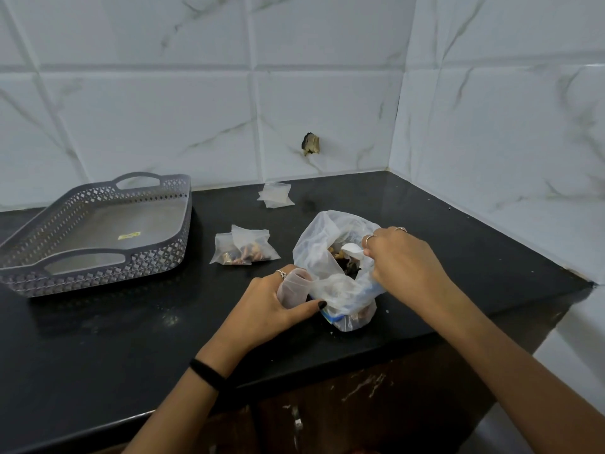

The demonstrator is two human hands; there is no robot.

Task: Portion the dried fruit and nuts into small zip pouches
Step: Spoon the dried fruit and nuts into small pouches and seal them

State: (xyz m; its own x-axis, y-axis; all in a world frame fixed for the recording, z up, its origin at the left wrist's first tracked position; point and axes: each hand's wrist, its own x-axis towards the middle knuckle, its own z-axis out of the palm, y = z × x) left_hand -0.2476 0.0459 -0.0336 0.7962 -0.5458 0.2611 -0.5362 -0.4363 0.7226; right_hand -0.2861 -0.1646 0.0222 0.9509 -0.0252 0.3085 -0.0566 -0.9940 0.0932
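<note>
A large clear plastic bag (319, 244) of mixed dried fruit and nuts stands open on the black counter (131, 329). My right hand (402, 257) reaches into its mouth and grips a white scoop (352, 250) over the mix. My left hand (278, 299) holds a small empty zip pouch (293, 286) against the bag's near rim. Two filled pouches (244, 249) lie left of the bag. A few empty pouches (275, 194) lie flat near the back wall.
A grey perforated tray (157, 257) with handles sits at the left of the counter, holding only a yellow sticker. Tiled walls close the back and right side. The counter's front edge runs just below my forearms.
</note>
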